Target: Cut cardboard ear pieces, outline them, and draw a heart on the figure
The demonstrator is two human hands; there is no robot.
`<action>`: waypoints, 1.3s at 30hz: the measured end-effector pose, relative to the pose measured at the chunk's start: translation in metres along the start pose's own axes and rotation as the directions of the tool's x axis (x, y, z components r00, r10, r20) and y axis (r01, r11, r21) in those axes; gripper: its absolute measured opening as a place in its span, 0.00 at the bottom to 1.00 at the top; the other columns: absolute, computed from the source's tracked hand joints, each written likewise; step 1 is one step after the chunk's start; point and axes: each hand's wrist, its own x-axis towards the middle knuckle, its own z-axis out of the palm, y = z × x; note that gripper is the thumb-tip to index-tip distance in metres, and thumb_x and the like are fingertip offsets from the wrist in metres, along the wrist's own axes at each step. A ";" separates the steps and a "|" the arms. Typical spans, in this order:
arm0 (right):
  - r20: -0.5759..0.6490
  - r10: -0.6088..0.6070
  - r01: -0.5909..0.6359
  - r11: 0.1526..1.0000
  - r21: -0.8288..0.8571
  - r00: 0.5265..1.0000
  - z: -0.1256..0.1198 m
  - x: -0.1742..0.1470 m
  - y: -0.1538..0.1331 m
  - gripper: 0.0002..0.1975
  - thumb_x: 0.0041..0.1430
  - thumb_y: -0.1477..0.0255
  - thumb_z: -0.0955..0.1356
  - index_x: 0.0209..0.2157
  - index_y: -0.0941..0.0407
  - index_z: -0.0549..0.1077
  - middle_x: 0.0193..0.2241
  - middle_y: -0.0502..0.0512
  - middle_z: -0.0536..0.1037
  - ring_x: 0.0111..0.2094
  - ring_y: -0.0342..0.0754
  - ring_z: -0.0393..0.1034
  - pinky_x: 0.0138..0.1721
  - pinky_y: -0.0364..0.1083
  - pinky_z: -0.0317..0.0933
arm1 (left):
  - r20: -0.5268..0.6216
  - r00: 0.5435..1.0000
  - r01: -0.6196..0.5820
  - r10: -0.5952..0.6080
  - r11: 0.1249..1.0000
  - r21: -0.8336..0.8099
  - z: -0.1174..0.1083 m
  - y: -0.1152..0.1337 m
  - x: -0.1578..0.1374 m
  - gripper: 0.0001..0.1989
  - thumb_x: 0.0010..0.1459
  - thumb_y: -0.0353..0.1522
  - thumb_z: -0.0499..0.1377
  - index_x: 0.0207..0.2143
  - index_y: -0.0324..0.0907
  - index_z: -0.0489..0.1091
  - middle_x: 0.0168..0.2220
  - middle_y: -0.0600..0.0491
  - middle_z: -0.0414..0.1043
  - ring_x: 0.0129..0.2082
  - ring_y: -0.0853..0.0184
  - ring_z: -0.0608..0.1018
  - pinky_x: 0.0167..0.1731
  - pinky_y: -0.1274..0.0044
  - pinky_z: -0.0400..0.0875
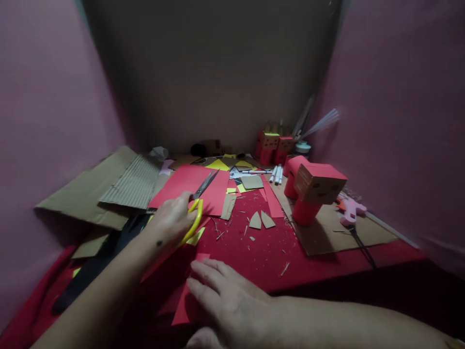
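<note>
My left hand (173,217) is closed around a pair of scissors (197,224) with yellow handles. Their dark blades point away from me, over a large sheet of red paper (181,186) on the table. Nearer to me, my right hand (228,298) has its fingers over a smaller piece of red paper (184,306), the thumb below them. Part of that piece is hidden under the hand. Two small pointed cardboard pieces (255,220) lie beyond my right hand, among thin scraps.
A red animal-like figure with a cardboard box head (321,186) stands on a cardboard sheet (327,242) at right, beside a pink glue gun (351,211). Several white markers (276,174) lie behind. Cardboard pieces (89,186) are stacked at left. Similar figures (269,148) stand at the back.
</note>
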 end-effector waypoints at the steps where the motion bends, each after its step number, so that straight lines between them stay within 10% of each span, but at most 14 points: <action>1: -0.028 0.008 -0.007 1.000 0.014 1.000 -0.003 0.000 0.003 0.38 0.74 0.56 0.74 0.70 0.72 0.73 0.72 0.87 0.72 0.74 0.74 0.68 0.73 0.67 0.68 | 0.004 1.000 0.021 -0.022 0.997 0.080 -0.002 0.007 0.011 0.20 0.73 0.42 0.69 0.61 0.43 0.76 0.59 0.45 0.79 0.54 0.54 0.84 0.53 0.59 0.84; 11: -0.191 0.144 -0.136 0.989 0.051 0.971 -0.015 -0.036 0.016 0.21 0.76 0.68 0.70 0.62 0.66 0.80 0.62 0.79 0.83 0.65 0.64 0.78 0.66 0.61 0.76 | 0.020 0.999 -0.041 0.036 0.864 0.501 0.010 0.036 0.044 0.21 0.74 0.43 0.68 0.63 0.43 0.75 0.62 0.43 0.78 0.57 0.51 0.83 0.56 0.55 0.83; 28: -0.351 -0.032 0.083 0.988 0.134 0.936 -0.007 -0.059 0.036 0.11 0.74 0.71 0.71 0.43 0.62 0.86 0.45 0.67 0.91 0.50 0.53 0.87 0.62 0.50 0.78 | 0.244 0.947 -0.311 0.211 0.800 0.514 0.031 0.087 0.037 0.19 0.75 0.42 0.67 0.61 0.43 0.76 0.60 0.44 0.79 0.55 0.54 0.84 0.55 0.57 0.84; 33: -0.349 0.296 -0.218 0.944 0.247 0.889 -0.052 -0.068 0.034 0.17 0.74 0.68 0.69 0.27 0.54 0.77 0.25 0.54 0.81 0.27 0.47 0.75 0.30 0.44 0.68 | 0.263 0.938 -0.328 0.228 0.832 0.447 0.022 0.107 0.054 0.19 0.74 0.42 0.67 0.61 0.43 0.76 0.61 0.44 0.79 0.56 0.54 0.83 0.56 0.57 0.83; 39: -0.212 0.424 -0.304 0.848 0.433 0.881 -0.056 -0.074 0.042 0.24 0.74 0.62 0.68 0.25 0.50 0.56 0.22 0.45 0.63 0.23 0.42 0.57 0.26 0.45 0.49 | 0.289 0.925 -0.317 0.246 0.919 0.234 0.033 0.132 0.084 0.20 0.74 0.42 0.68 0.61 0.43 0.76 0.61 0.44 0.79 0.54 0.54 0.84 0.53 0.58 0.84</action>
